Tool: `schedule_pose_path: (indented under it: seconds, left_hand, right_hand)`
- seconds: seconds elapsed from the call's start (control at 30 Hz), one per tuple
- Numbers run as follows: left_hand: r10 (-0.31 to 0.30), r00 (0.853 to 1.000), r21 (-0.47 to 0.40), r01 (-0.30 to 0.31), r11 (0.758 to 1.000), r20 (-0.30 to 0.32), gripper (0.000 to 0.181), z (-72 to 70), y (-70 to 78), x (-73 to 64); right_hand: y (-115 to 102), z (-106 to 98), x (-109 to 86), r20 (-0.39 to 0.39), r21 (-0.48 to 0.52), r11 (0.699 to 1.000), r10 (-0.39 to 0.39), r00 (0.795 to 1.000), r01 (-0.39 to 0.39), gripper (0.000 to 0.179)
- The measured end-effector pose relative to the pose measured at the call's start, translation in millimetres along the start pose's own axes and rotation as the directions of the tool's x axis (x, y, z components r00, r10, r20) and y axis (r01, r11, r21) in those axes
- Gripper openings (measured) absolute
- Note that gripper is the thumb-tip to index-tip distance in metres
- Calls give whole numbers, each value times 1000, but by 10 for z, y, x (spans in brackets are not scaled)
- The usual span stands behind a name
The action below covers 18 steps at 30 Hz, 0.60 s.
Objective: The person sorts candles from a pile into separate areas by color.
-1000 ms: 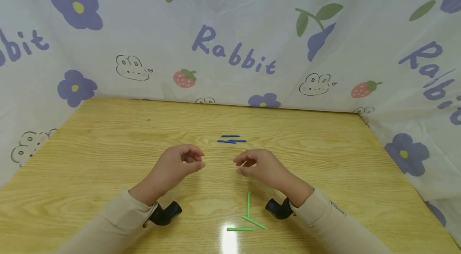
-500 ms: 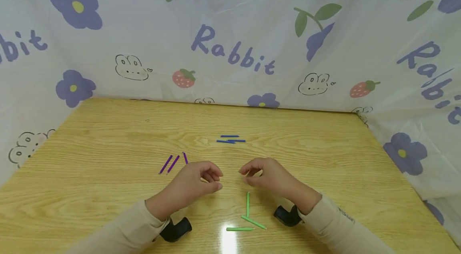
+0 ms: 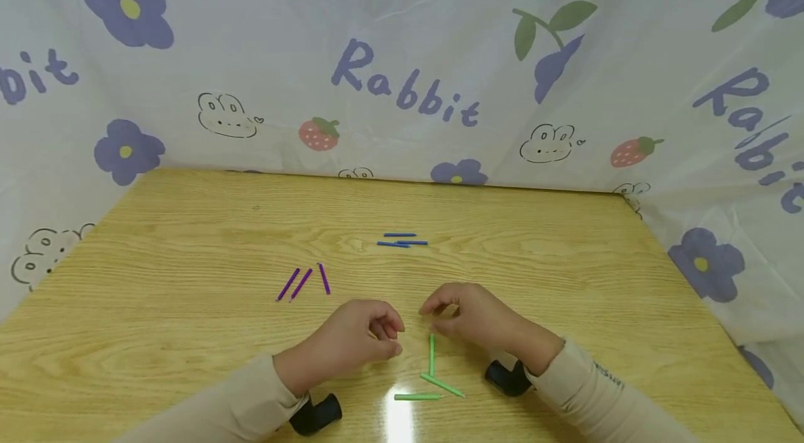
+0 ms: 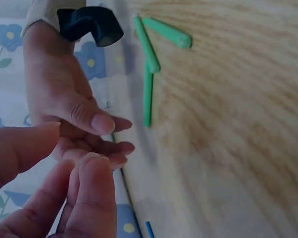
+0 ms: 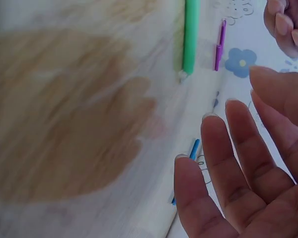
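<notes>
My left hand [image 3: 354, 337] hovers over the middle of the table, fingers loosely bent, with nothing between thumb and fingertips. Facing it is my right hand [image 3: 474, 314], also bare and relaxed, just beyond the far end of a thin green stick [image 3: 431, 354]. Two more green sticks lie nearer the front edge, one slanted [image 3: 442, 385] touching the first and one crosswise [image 3: 418, 397]; they look like slim candles with pale tips. In the left wrist view a gap separates thumb and fingertips. The right wrist view shows spread right fingers [image 5: 218, 163] above the wood.
Three purple sticks [image 3: 301, 284] lie left of the hands. Farther back rests a small group of three blue sticks [image 3: 400, 235]. A printed cloth [image 3: 402, 24] hangs behind the wooden table [image 3: 157, 241] and along its sides. Black curved devices [image 3: 317, 415] sit at both wrists.
My left hand has come right and toward the front edge, uncovering the purple sticks. My right hand has drifted slightly right and nearer. The sticks in view have kept their places.
</notes>
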<state>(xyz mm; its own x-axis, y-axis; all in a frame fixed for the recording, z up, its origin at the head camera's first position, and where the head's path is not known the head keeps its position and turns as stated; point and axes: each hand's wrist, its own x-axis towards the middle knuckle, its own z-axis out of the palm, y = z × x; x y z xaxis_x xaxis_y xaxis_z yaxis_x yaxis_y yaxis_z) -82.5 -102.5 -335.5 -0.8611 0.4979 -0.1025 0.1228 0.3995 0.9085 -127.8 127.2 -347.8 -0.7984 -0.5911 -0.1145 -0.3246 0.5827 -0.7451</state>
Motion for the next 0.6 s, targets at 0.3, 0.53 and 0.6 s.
schedule_pose_path:
  seconds: [0.3,0.53,0.6]
  left_hand:
    - [-11,996,-22,13,1000,89,16,102,-29,13]
    - [-15,991,-16,17,1000,129,16,167,-59,14]
    - [-11,990,-19,14,1000,137,16,183,-64,11]
  right_hand:
    - [93,-38,-13,83,-50,996,-64,995,68,17]
    - [104,-43,-18,149,-86,988,-114,982,128,20]
    - [97,-43,-13,166,-89,986,-122,979,139,20]
